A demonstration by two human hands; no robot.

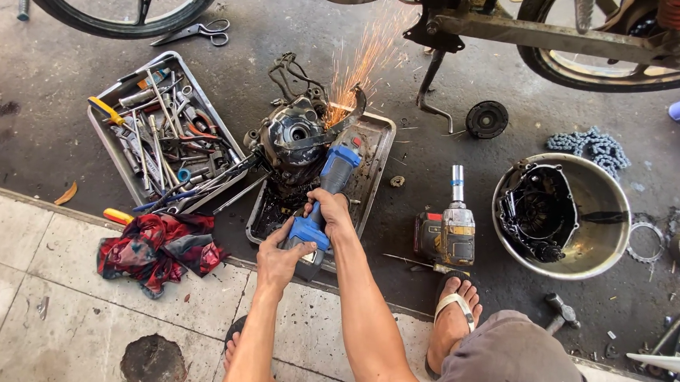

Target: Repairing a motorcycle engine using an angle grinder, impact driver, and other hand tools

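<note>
The blue angle grinder (pixel 327 184) lies along a metal tray (pixel 375 151) on the floor, its disc against a dark engine part (pixel 291 136), sparks (pixel 363 60) flying toward a wheel frame. A tool tray (pixel 112 142) crowds the left; a cordless driver (pixel 448 229) sits right. The left hand (pixel 283 258) has fingers wrapped around the rear; the right hand (pixel 330 212) grips the body, both arms extended.

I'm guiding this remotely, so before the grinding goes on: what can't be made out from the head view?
- Where the angle grinder meets the engine part: hidden by the guard and sparks.
- Grinder's rear: covered by left hand and right hand.
- Both wheels: cut off by top edge.
- Tools in tool tray: too small, tangled.
</note>
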